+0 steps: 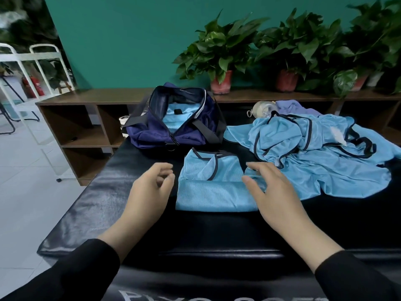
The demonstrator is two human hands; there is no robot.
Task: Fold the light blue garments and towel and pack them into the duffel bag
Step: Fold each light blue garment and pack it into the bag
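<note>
A folded light blue garment point(211, 187) with dark trim lies on the black padded table point(104, 192) in front of me. My left hand point(152, 187) hovers just left of it, fingers loosely curled, holding nothing. My right hand point(271, 187) rests on the garment's right edge with fingers spread. Behind it stands the navy duffel bag point(152, 131), unzipped, with folded light blue fabric point(173, 117) inside. A heap of unfolded light blue garments point(321, 153) lies to the right.
A clear plastic bottle point(263, 109) and a lilac cloth point(293, 106) lie behind the heap. A brown shelf unit point(86, 118) runs along the teal wall with potted plants point(221, 59) on top. White metal chairs point(32, 68) stand at the left on the tiled floor.
</note>
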